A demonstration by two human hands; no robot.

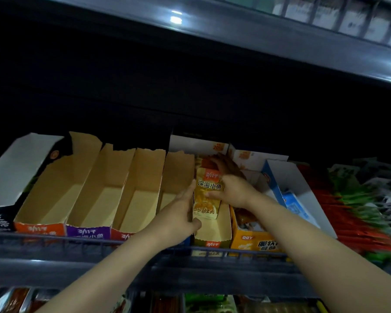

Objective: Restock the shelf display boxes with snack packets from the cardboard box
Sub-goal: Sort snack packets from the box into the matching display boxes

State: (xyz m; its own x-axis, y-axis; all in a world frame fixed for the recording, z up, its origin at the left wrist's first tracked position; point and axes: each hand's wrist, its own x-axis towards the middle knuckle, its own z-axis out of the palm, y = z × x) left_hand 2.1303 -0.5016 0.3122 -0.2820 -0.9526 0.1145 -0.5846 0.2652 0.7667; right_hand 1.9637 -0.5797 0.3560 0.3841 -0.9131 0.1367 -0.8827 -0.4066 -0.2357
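Observation:
A stack of yellow snack packets (207, 195) stands in the yellow display box (212, 239) on the shelf. My right hand (234, 189) grips the stack from the right, fingers curled over its front. My left hand (181, 213) presses flat against the stack's left side, thumb at the box floor. Left of it stand several display boxes with bare cardboard floors: an orange-fronted one (38, 229), a purple-fronted one (88, 232) and a red-fronted one (122, 236). The cardboard supply box is out of view.
A dark wire rail (77, 245) runs along the shelf front. An orange box (255, 242) and a blue-white box (296, 199) sit to the right, then red and green packets (352, 213). A shelf (280, 41) hangs overhead. More goods lie on the shelf below.

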